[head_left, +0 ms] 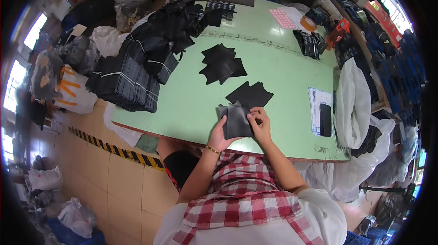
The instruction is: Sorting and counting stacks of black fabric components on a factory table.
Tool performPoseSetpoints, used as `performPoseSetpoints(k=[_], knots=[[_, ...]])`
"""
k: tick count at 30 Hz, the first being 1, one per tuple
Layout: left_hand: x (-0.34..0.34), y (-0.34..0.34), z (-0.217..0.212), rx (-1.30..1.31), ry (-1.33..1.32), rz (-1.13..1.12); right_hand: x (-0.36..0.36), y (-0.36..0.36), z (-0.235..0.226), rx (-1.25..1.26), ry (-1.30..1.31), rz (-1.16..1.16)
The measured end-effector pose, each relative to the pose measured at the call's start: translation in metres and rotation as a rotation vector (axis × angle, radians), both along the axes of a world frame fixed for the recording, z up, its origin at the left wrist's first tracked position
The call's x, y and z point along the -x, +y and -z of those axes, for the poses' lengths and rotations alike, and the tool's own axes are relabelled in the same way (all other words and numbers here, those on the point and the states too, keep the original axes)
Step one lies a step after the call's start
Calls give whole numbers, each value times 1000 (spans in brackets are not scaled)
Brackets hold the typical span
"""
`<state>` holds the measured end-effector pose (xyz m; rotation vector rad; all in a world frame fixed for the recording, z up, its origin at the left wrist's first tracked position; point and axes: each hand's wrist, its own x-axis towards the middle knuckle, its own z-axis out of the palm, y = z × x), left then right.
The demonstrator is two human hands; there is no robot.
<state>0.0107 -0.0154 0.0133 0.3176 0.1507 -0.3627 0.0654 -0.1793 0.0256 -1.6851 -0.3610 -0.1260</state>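
Observation:
Over the near edge of the green table, my left hand (pixel 221 136) grips a black leather-like piece (pixel 239 122) by its left side, with the thumb on its face. My right hand (pixel 259 124) pinches the same piece at its right edge, fingers curled. Another dark layer shows behind it at the upper left; whether the two are joined I cannot tell. Just beyond my hands lie a few similar black cut pieces (pixel 251 93), overlapping. Farther off, a second loose pile of black pieces (pixel 222 64) is spread on the tabletop.
Bundled stacks of black pieces (pixel 124 81), tied with white string, crowd the table's left side. On the right lie a phone (pixel 325 120), printed paper (pixel 315 97) and a white plastic bag (pixel 353 103). An orange tape roll (pixel 308 24) and red tool (pixel 338 34) sit far right.

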Motion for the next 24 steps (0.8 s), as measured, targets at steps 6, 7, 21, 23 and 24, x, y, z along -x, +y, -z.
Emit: performPoseSetpoints(k=[6,7,21,23,24], knots=[[2,0,2,1,20,-2,4,1,-5,94,-48,2],[2,0,4,-22,29,-1,4,2,-5,96,-44,-1],[2,-1,-9,42,106,65,5,3,-10,111,-18,-30],[2,0,-7,59,81,67,6,4,-11,100,-17,-38],[2,-1,-8,66,77,74,7,5,-12,90,-14,-42]])
